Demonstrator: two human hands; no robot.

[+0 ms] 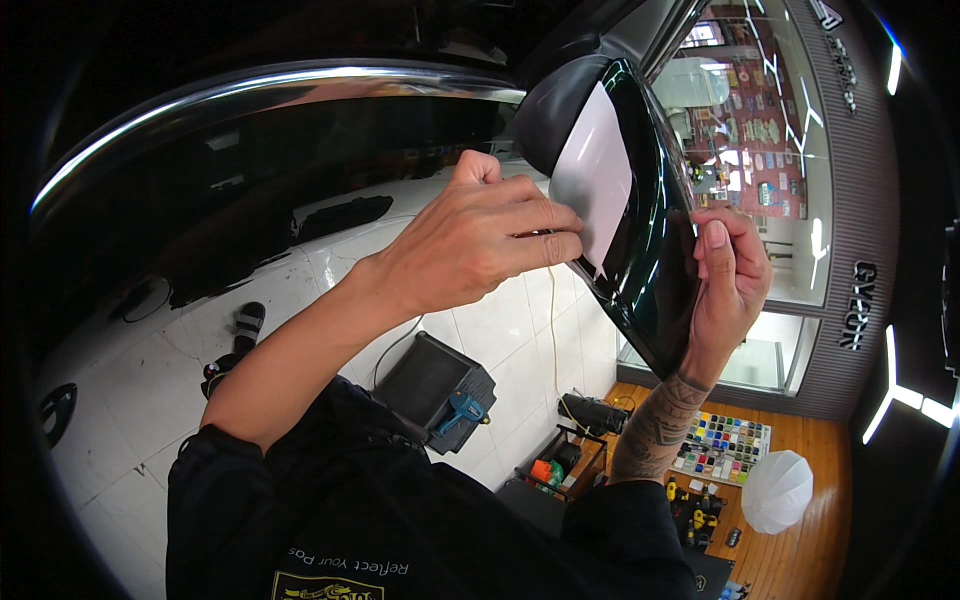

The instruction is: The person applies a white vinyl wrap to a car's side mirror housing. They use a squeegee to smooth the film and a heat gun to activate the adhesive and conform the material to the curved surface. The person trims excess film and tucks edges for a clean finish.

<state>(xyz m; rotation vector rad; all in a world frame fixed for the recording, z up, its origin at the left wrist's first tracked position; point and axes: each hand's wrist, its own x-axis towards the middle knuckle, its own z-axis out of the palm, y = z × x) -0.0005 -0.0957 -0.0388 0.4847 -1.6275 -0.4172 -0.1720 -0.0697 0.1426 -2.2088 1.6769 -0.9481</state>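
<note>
A car side mirror (552, 118) juts out from the dark, glossy door. Over its outer side spreads a sheet of dark green, glossy film (650, 270), stretched down toward me. A pale pinkish patch (600, 165) with a pointed lower corner shows beside it; whether it is bare housing or another layer is unclear. My left hand (485, 232) is closed, thumb and fingers pinched at the film's lower left edge, fingertips partly hidden. My right hand (730, 275) pinches the film's right edge between thumb and fingers.
A chrome strip (290, 82) runs along the dark car door (330, 130). Below on the tiled floor is a black case (430, 385) with a blue tool (462, 412). At lower right are a rack of colour samples (725, 447), yellow tools (702, 515) and a white umbrella-like diffuser (778, 492).
</note>
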